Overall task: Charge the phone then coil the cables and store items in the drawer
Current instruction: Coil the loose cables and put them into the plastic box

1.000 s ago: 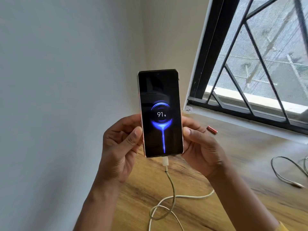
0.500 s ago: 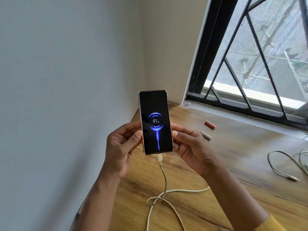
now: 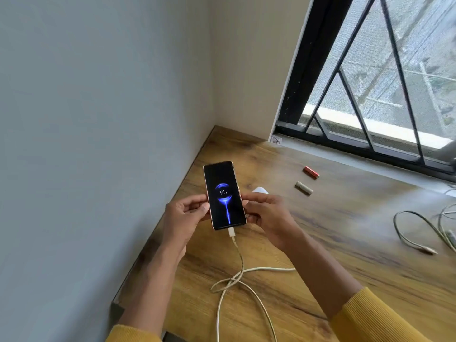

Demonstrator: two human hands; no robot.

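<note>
Both hands pinch the phone (image 3: 225,195) by its long edges: the left hand (image 3: 183,218) at 9 o'clock, the right hand (image 3: 267,215) at 3, fingers curled in a grip on it. The screen faces up, showing a charging animation and 91. A white cable (image 3: 238,257) leaves its plug at 6 o'clock and loops over the tabletop (image 3: 333,230). Two batteries (image 3: 304,187) lie toward 2 o'clock, a second cable (image 3: 414,233) at 3.

Charging looks done; next, probably set the phone down flat, then coil the cables.
</note>
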